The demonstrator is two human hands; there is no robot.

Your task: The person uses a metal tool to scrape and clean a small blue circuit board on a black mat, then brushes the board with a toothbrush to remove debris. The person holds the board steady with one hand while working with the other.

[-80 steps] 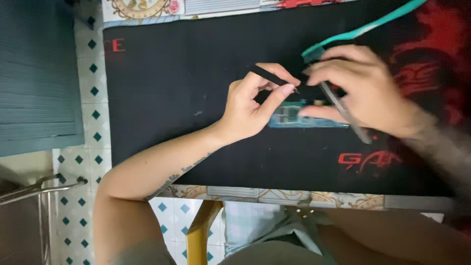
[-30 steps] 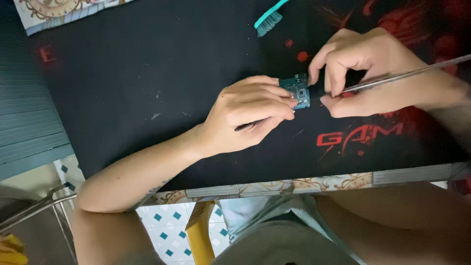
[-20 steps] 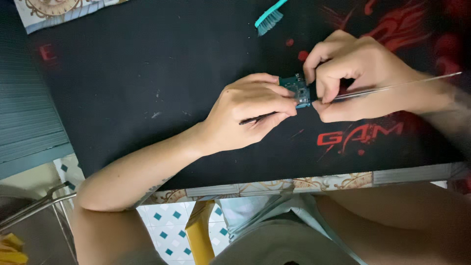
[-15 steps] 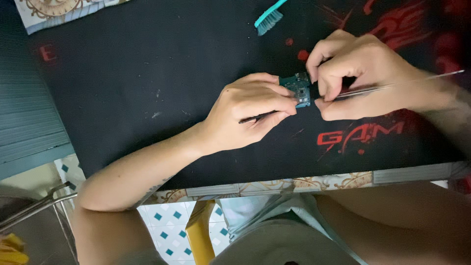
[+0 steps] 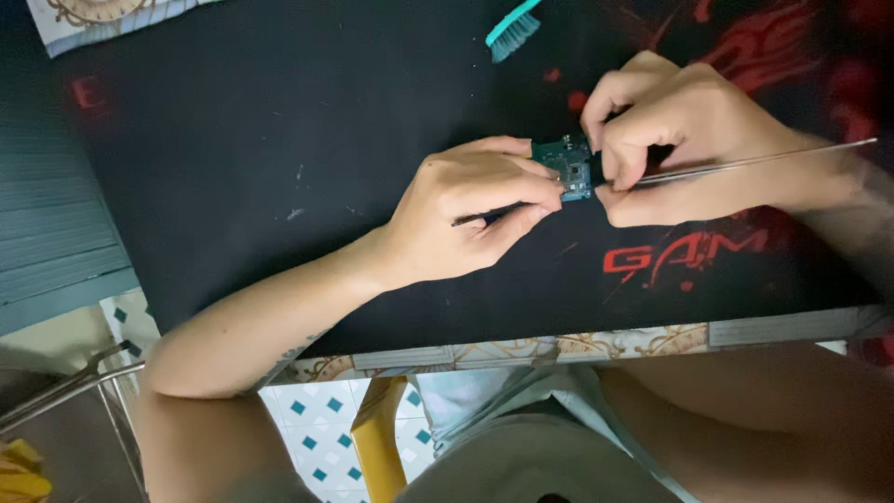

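packages: none | labels: none | screens: none | signs: only printed lettering on the black desk mat point(image 5: 233, 121) – a row of red block letters point(image 5: 684, 259) near its front edge toward the right corner; one faint red letter point(image 5: 90, 94) near its back left corner

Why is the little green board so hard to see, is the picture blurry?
In the head view the circuit board looks slightly soft and dim, half hidden by the left hand and right hand; the black mat swallows light, and no glare shows.
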